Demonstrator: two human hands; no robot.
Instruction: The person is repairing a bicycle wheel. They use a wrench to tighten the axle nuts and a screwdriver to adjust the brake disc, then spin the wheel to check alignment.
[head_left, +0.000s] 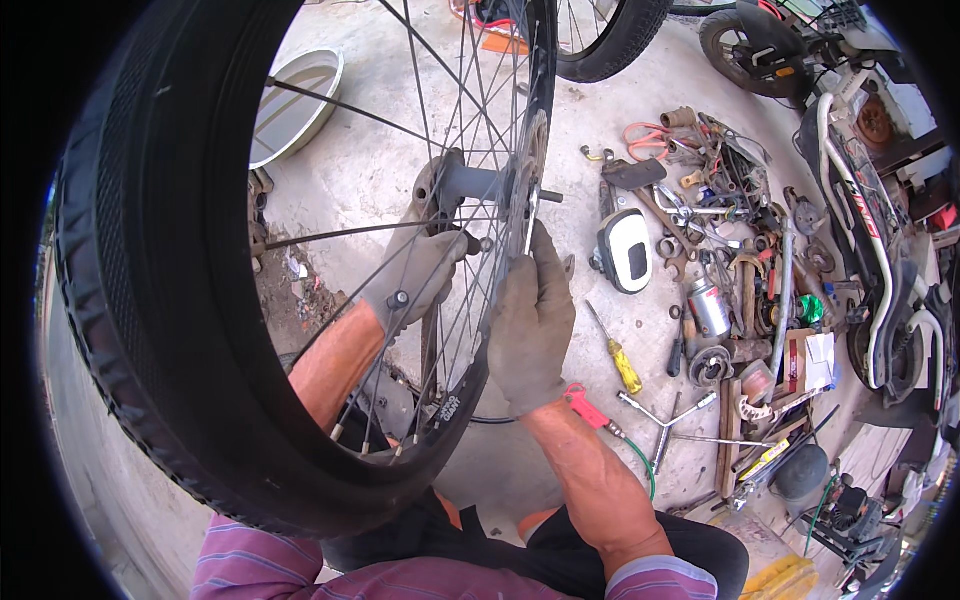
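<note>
A bicycle wheel with a black tyre [160, 330] stands upright in front of me, between my arms. My left hand [415, 265], in a grey glove, is closed on the wheel by the spokes just below the hub [475, 183]; spokes partly cover its fingers. On the wheel's right side my gloved right hand [535, 325] pinches a slim silver wrench [532, 222]. The wrench points up against the toothed metal disc [533, 160] beside the axle. The exact shape of its tip is hard to make out.
Several wrenches [710, 212] and other tools lie on the floor at right. Closer are a yellow-handled screwdriver [625, 365], a Y-shaped socket wrench [667, 425] and a red air gun [588, 407]. A basin of water [335, 85] sits at back left, a parked motorbike [870, 240] far right.
</note>
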